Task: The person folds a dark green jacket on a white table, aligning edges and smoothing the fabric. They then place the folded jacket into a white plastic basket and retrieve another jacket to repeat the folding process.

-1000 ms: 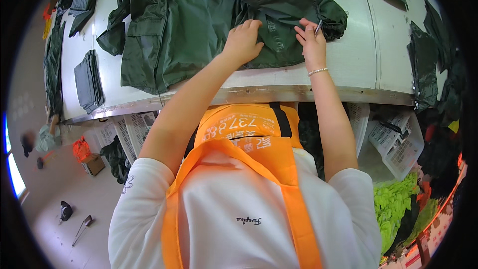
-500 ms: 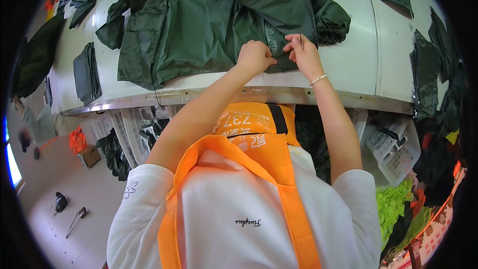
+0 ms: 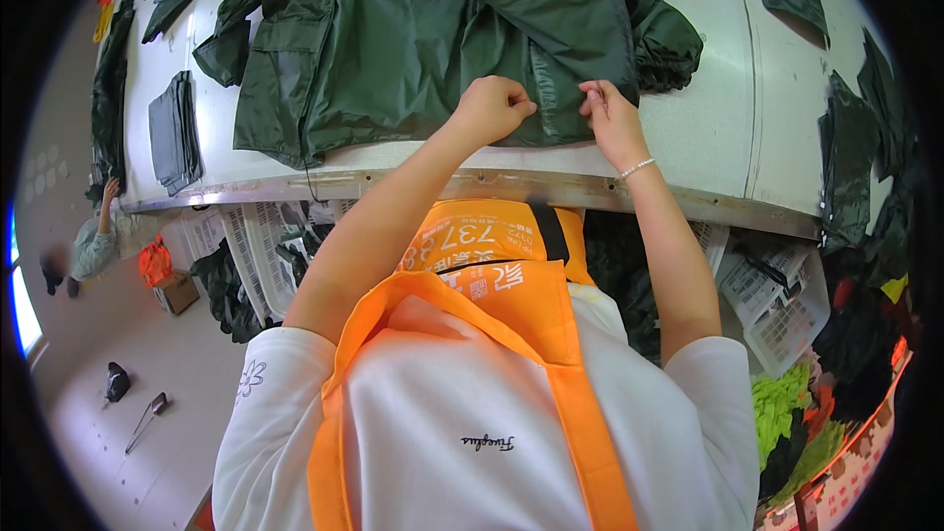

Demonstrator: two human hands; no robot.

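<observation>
A dark green jacket [image 3: 383, 69] of shiny cloth lies spread on the white table, its lower edge near the table's front rim. Over its lower right part, my left hand [image 3: 494, 110] is closed with the fingers curled in; what they hold, if anything, is hidden. To the right, at the jacket's lower right corner, my right hand [image 3: 614, 126] has its thumb and forefinger pinched together. Something thin seems to be in that pinch, too small to name. A lighter strip [image 3: 543, 88] on the jacket runs between the two hands.
Folded dark green pieces [image 3: 175, 134] lie on the table's left, and more [image 3: 846, 162] hang over its right end. White plastic baskets [image 3: 787, 315] stand under the metal table edge [image 3: 472, 183]. At far left another person's arm [image 3: 103, 226] reaches the table, beside a cardboard box [image 3: 177, 292].
My right hand has moved down and right, its fingers drawing closer together. My left hand has shifted slightly up and left. At far left, the other person's dark cloth has swung in against the table.
</observation>
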